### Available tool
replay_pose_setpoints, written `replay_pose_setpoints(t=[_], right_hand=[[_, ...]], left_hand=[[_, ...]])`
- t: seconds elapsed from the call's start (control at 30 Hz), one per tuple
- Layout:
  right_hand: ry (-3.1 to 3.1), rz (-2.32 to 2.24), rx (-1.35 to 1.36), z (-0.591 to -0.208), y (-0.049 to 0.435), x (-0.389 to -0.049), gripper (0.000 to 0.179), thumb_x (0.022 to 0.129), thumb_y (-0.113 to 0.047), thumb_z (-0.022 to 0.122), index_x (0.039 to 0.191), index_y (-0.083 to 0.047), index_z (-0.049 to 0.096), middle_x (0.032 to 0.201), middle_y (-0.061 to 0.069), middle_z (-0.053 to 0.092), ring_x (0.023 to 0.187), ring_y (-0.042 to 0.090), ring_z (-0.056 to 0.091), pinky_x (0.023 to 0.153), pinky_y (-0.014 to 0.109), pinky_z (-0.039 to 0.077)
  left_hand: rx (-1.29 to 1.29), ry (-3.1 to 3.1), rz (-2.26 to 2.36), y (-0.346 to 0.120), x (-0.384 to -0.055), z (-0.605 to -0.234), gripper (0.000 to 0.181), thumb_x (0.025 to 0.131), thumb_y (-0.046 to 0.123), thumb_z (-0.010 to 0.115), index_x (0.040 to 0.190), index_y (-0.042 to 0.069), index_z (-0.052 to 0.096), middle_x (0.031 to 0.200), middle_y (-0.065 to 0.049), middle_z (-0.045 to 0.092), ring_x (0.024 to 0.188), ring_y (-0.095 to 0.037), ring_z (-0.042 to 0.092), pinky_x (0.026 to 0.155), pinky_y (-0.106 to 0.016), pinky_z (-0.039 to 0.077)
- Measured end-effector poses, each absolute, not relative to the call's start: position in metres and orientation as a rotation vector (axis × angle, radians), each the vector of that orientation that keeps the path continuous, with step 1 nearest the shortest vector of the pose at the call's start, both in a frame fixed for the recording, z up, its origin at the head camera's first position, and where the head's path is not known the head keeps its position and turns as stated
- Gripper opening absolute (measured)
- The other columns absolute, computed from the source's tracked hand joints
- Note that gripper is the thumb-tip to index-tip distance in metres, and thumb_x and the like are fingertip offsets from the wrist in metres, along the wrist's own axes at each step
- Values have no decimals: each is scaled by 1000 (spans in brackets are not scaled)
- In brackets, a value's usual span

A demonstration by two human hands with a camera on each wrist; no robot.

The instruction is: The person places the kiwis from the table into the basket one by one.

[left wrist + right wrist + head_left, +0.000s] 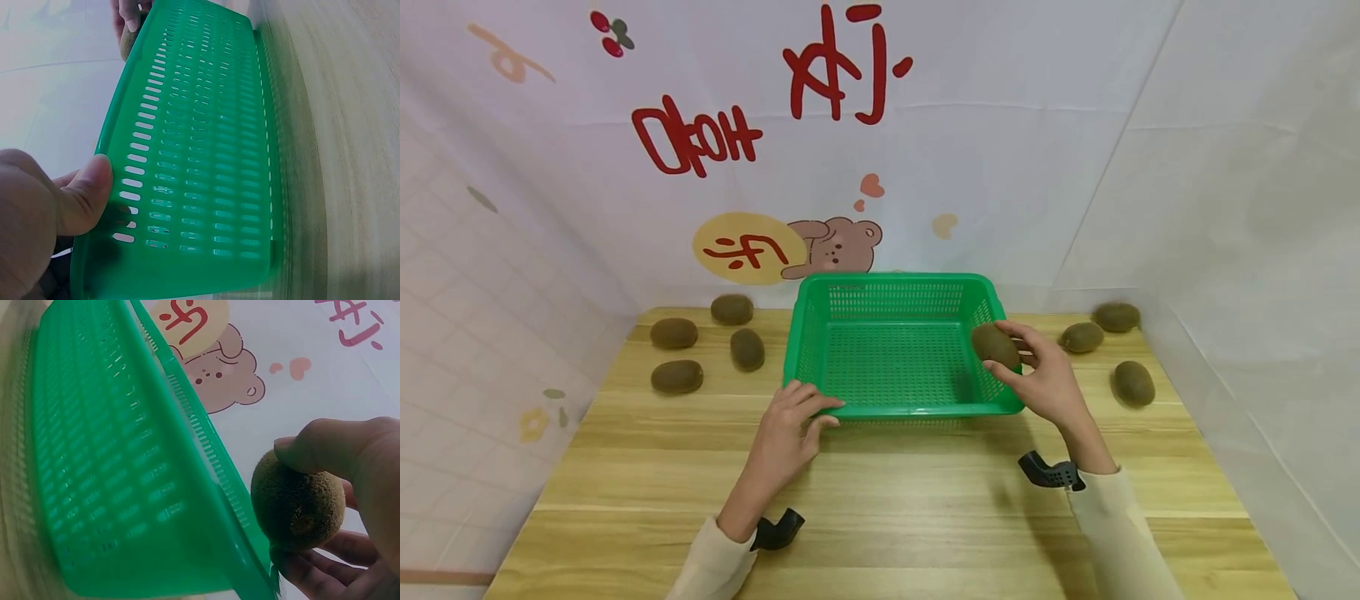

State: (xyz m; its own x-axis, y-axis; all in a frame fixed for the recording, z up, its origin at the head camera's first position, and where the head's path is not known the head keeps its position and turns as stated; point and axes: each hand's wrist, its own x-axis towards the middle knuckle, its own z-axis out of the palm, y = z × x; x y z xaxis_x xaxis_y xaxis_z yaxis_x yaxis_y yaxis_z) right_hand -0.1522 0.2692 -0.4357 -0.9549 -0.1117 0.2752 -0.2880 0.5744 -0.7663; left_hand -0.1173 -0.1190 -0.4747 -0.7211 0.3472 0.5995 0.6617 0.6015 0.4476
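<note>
A brown, fuzzy kiwi (996,347) is in my right hand (1047,375), pinched between thumb and fingers over the right side of a green plastic basket (917,411). In the right wrist view the kiwi (297,503) is just above the basket rim (206,469). My left hand (790,421) grips the basket's near left corner; in the left wrist view its thumb (90,187) presses on the outside of the rim, with the other fingers mostly hidden behind it. Inside the basket, the perforated floor (895,362) shows no fruit.
Several kiwis (677,377) lie on the wooden table (895,508) left of the basket. Three more kiwis (1082,337) lie to its right. A white printed cloth (985,167) hangs behind the table, and plain cloth stands at both sides.
</note>
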Motion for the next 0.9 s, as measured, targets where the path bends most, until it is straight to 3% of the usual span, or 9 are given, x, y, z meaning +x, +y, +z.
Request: replay_pose_setpoints(t=[0.2,0.3,0.5,0.9], right_hand=[[-2632,1384,335,-437,273,-152,61,95,-22,76,150,-9,51,147,16,56,128,36,59,103,39,52],[-2640,1377,330,-437,276,-149,63,95,-23,76,150,-10,51,146,17,56,129,35,58,105,41,51],[-2655,1274,317,-436,279,-146,69,92,-26,79,153,-15,48,152,17,52,136,42,53,109,58,46],[-2636,990,319,-441,292,-149,86,84,-29,86,157,-15,42,161,19,40,143,46,39,107,69,35]], left_hand=[[-802,-2356,-936,-118,-118,-475,23,76,5,87,96,11,80,84,1,68,78,-12,46,74,-30,44],[-806,-2356,-948,-117,-117,-475,22,76,5,87,96,11,80,84,1,68,78,-11,45,74,-29,43],[-794,-2364,-960,-117,-116,-476,22,77,5,86,97,12,80,85,3,68,79,-10,45,76,-30,44],[-789,-2354,-961,-119,-116,-476,22,76,7,86,96,13,80,84,4,67,79,-10,45,78,-32,46]])
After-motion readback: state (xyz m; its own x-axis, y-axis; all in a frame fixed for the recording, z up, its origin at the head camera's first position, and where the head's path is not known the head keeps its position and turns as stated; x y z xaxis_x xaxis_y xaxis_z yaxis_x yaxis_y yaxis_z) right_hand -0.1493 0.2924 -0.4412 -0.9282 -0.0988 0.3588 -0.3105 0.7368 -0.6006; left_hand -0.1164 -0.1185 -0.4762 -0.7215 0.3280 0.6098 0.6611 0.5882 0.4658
